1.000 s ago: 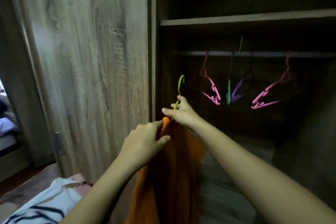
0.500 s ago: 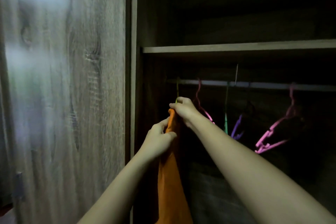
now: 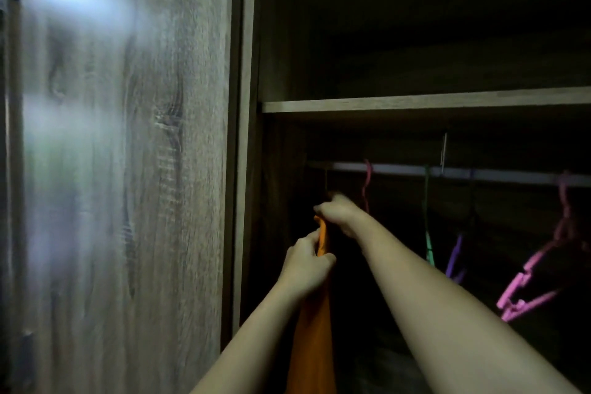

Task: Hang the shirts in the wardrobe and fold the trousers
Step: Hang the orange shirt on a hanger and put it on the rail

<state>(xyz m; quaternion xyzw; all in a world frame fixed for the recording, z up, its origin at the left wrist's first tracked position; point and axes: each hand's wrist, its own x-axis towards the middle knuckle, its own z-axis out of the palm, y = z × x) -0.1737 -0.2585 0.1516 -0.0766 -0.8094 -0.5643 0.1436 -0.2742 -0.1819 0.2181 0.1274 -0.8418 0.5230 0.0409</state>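
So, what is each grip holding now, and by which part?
Both hold the orange shirt. The left-hand grip pinches the fabric edge just below the top; the right-hand grip closes on the very top.

Wardrobe rail (image 3: 399, 168): pale, horizontal, just below wooden shelf (image 3: 415, 104). Hooked on rail, from its left end rightward: slim pink hanger (image 3: 367, 182); green hanger (image 3: 427, 217); purple hanger (image 3: 455, 253); tilted pink hanger (image 3: 537, 272). Shelf top out of view.

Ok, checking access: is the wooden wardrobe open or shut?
Open: the wood-grain wardrobe door stands aside, baring the pale metal rail and a pink plastic hanger.
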